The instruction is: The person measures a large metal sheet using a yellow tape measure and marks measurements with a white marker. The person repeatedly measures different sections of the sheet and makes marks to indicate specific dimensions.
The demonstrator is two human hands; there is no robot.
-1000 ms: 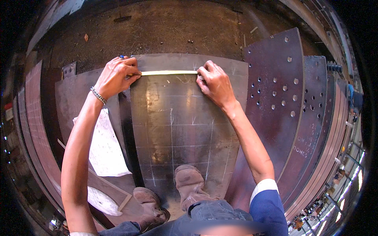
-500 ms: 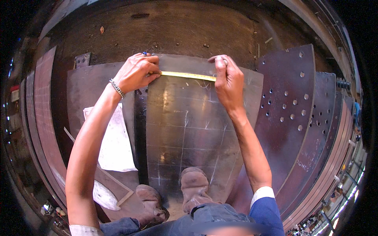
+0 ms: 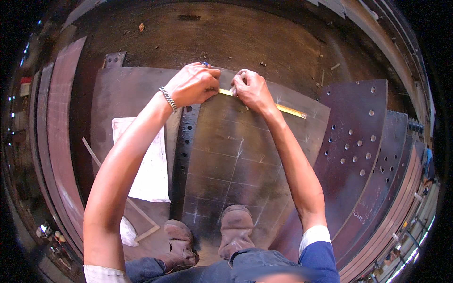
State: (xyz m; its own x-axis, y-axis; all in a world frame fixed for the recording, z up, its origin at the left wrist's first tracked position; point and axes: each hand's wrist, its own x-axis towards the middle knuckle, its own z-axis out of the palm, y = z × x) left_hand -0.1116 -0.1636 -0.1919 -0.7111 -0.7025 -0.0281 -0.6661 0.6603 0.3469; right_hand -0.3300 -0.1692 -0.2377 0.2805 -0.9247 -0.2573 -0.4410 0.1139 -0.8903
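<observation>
A yellow tape measure blade (image 3: 291, 111) lies across the far part of a dark steel plate (image 3: 255, 174) marked with white lines and arrowheads. My left hand (image 3: 194, 85), with a chain bracelet at the wrist, is closed on the blade's left part. A small blue thing (image 3: 205, 63) shows above its knuckles; what it belongs to is hidden. Close beside it, my right hand (image 3: 254, 90) is pinched over the blade, which runs under it and sticks out to the right. Something small and pale shows between its fingers, too small to name.
White paper sheet (image 3: 150, 165) on the left, partly under my left forearm. Between it and the marked plate runs a dark strip with holes (image 3: 185, 141). Drilled plates (image 3: 354, 137) stand at right, long plates (image 3: 63, 122) at left. My boots (image 3: 236, 226) are at the near edge.
My right hand has moved left along the blade, closer to my left hand, leaving the blade's right end uncovered. The whole view has shifted slightly.
</observation>
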